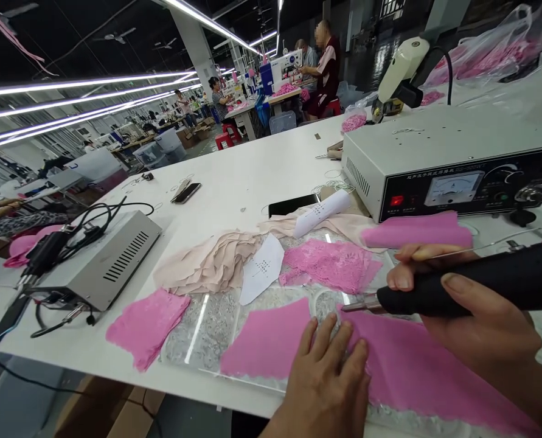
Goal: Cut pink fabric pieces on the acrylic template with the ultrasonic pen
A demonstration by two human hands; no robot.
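My right hand [485, 322] is wrapped round a black handheld ultrasonic welder [517, 277]. The welder's metal tip [362, 304] points left and meets the upper left corner of a large pink fabric piece [416, 359]. My left hand [328, 371] lies flat, fingers stretched out, over the inner edges of this piece and a smaller pink fabric piece [268, 340] to its left. Both pieces lie on a clear sheet [211, 328] over a grey lace-like pattern. Just beyond are a pink lace stack [332, 264] and a white paper pattern [264, 271].
Beige fabric layers [207, 261] and a pink stack [147, 328] lie to the left. A grey control box [453, 164] stands behind my right hand, beside a pink roll [416, 231]. Another box [101, 261] with cables sits at the left edge. People work at sewing machines beyond.
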